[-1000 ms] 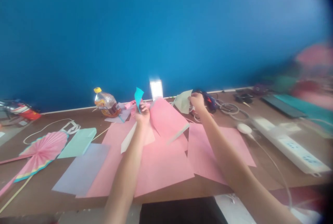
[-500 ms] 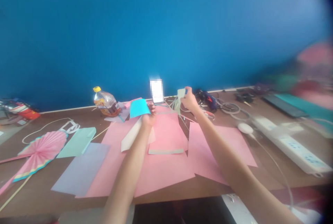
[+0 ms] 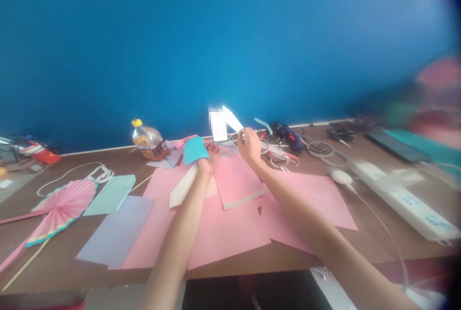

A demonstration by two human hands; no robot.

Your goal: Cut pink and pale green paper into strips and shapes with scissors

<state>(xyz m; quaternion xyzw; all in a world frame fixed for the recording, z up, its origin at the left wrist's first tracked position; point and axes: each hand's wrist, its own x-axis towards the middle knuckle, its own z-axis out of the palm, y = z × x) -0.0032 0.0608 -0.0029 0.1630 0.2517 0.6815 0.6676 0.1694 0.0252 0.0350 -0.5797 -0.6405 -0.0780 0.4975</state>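
My left hand (image 3: 210, 157) is closed at the edge of a small bright-blue piece of paper (image 3: 195, 150), tilted up beside its fingers. Under that wrist lies a cream-white paper piece (image 3: 183, 187). My right hand (image 3: 250, 146), a little farther right, has its fingers closed round the lower end of a thin white strip (image 3: 233, 119) that points up and left. A pink sheet with a pale band along its near edge (image 3: 239, 180) lies between the forearms, on top of larger pink sheets (image 3: 223, 238). The fingertips of both hands are blurred.
A yellow-capped bottle (image 3: 149, 142) leans at the back. Left are a pink pleated fan (image 3: 66, 204), a mint-green piece (image 3: 111, 196) and a lilac sheet (image 3: 117, 231). Coiled cables (image 3: 324, 151), a white plug (image 3: 340, 176) and a power strip (image 3: 406, 202) lie right; a blue wall (image 3: 230, 46) stands behind.
My right hand has moved left and slightly nearer, and the pale strip in it now points up-left. The banded pink sheet has turned, its near edge shifting right. My left hand stays at the blue paper.
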